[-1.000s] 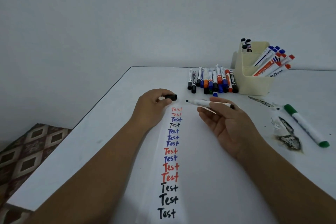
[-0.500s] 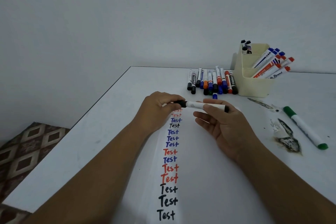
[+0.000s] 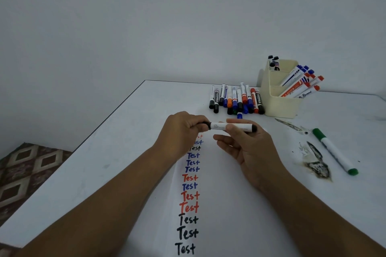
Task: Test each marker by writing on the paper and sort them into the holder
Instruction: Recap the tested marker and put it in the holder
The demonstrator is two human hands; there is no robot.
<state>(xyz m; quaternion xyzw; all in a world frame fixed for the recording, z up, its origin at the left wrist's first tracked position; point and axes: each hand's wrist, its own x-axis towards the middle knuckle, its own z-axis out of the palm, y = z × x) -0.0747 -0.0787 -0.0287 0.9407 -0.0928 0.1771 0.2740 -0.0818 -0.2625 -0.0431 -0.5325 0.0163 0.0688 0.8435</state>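
Two hands hold one black marker point(image 3: 229, 127) flat, just above the top of the paper point(image 3: 219, 204). The left hand point(image 3: 179, 133) has its fingers curled round the black cap end. The right hand point(image 3: 248, 148) pinches the white middle of the marker between thumb and fingers, with its palm turned up.

The paper lies on the white bench point(image 3: 108, 162). A line of the word "Test" point(image 3: 189, 196) runs down it in red, blue and black. The left hand covers part of the top words.

Behind the hands is a heap of markers point(image 3: 237, 99) lying side by side on the bench, with black, blue, orange and red caps. Just to the right of the heap stands a cream holder point(image 3: 279, 102). Blue and orange markers lean out of its front parts, and a few black-topped ones stand in the back part.

A green marker point(image 3: 334, 151) lies well apart on the right, near a dark burnt mark point(image 3: 317, 165) on the bench.
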